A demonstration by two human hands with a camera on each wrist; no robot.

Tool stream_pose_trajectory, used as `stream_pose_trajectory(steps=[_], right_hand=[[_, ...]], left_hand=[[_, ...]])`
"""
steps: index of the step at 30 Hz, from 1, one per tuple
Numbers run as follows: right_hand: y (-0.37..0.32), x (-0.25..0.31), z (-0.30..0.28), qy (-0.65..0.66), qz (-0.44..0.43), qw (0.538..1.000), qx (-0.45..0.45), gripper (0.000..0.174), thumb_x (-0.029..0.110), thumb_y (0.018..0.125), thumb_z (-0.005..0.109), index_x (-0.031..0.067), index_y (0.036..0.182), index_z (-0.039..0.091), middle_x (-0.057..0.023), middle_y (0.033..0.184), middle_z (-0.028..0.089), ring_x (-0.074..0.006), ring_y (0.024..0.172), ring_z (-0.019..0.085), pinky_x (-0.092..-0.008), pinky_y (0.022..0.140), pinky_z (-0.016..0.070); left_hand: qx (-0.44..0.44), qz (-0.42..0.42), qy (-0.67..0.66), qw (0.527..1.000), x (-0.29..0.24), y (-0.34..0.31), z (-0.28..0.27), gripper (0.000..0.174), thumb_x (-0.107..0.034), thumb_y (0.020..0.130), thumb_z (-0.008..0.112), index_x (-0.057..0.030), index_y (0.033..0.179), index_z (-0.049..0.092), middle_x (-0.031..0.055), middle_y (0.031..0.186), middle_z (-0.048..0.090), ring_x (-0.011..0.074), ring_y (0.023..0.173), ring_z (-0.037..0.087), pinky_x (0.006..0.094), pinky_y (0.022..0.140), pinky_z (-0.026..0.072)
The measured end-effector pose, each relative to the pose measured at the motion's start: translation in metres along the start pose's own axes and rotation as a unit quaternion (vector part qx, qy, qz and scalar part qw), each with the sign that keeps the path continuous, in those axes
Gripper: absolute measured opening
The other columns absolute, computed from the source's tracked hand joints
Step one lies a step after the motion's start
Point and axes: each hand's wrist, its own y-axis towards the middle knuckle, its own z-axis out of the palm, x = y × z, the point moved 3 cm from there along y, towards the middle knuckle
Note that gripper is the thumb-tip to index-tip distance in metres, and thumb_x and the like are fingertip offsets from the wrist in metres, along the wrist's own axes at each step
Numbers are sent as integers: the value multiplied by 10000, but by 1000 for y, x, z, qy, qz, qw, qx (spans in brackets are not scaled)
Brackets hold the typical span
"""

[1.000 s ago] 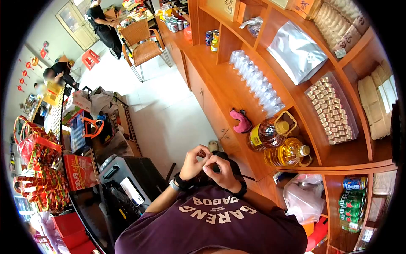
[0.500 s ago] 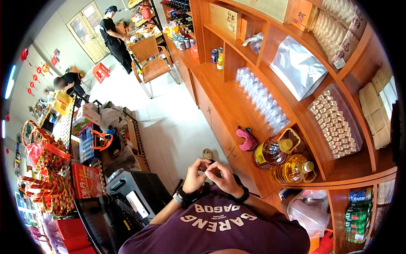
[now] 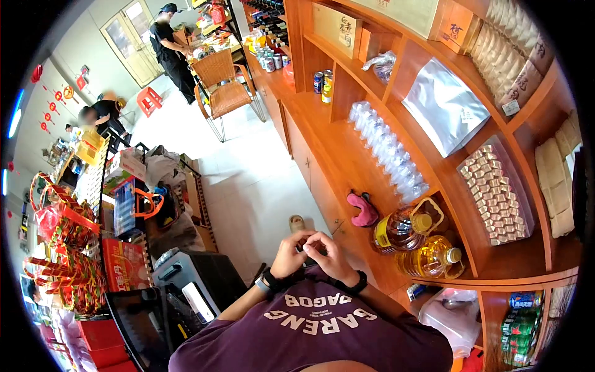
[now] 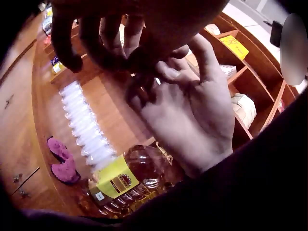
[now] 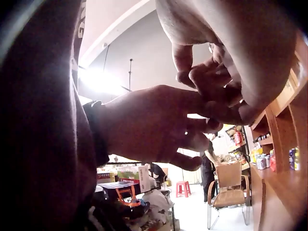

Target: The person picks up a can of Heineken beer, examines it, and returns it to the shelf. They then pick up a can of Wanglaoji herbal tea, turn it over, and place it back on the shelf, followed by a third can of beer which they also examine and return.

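Note:
My left hand (image 3: 288,256) and right hand (image 3: 333,259) are raised together in front of the chest, with bent fingers meeting at the tips. In the left wrist view, the left hand (image 4: 144,33) is dark and close to the lens, fingers hanging loosely. The right hand (image 4: 197,115) shows beyond it, palm partly lit. In the right wrist view, the left hand (image 5: 149,122) reaches across from the left, its fingers overlapping those of the right hand (image 5: 231,53). No held object shows, though overlapping fingers hide part of the space between them.
At the right, a wooden shelf unit (image 3: 322,139) bears oil bottles (image 3: 427,257), a pink cushion-like item (image 3: 362,209), a row of clear plastic items (image 3: 387,152) and a silver bag (image 3: 445,108). At left are a dark case (image 3: 198,279) and woven baskets (image 3: 65,273). Ahead stands a wicker chair (image 3: 220,87).
The head view has tilted up, bringing more of the far room into sight. Both hands stay together before the chest, their fingers shifting slightly against each other.

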Motion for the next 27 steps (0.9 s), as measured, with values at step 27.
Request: stream_pose_trajectory(steps=[27], right_hand=[[221, -63, 52, 58, 96, 979, 170, 207, 230, 1013, 647, 26, 1023, 618, 4, 859, 593, -66, 778, 544, -243, 699, 466]], left_hand=[[-195, -82, 25, 977, 52, 100, -128, 267, -96, 954, 680, 24, 1191, 656, 74, 836, 689, 110, 731, 602, 294, 697, 518]])
